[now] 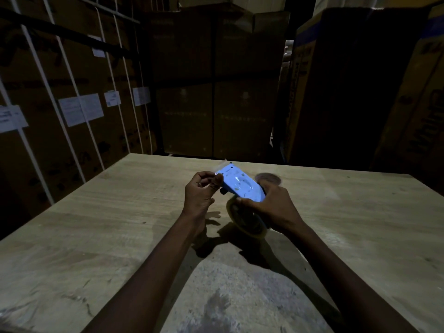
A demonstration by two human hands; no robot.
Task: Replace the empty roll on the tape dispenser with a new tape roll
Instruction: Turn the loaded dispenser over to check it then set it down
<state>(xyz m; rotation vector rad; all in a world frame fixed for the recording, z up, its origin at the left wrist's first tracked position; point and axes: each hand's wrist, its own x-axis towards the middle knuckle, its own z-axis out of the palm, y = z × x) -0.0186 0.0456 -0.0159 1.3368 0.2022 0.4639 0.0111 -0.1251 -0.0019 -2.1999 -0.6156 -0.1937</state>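
You hold one blue dispenser (241,186) above the table (96,224): your right hand (269,207) grips its roll (245,219) end, your left hand (201,188) pinches its front. One brown core (268,178) lies just behind the dispenser; boxes (216,92) stand beyond.

Single head-mounted wide-angle view, facing forward and down onto wooden table (96,224), close above both forearms; stacked cartons (216,80) beyond.

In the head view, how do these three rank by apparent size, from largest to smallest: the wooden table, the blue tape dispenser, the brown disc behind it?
1. Wooden table, by far the largest.
2. Blue tape dispenser.
3. Brown disc; it lies farther away and is partly hidden, so its true size is unsure.
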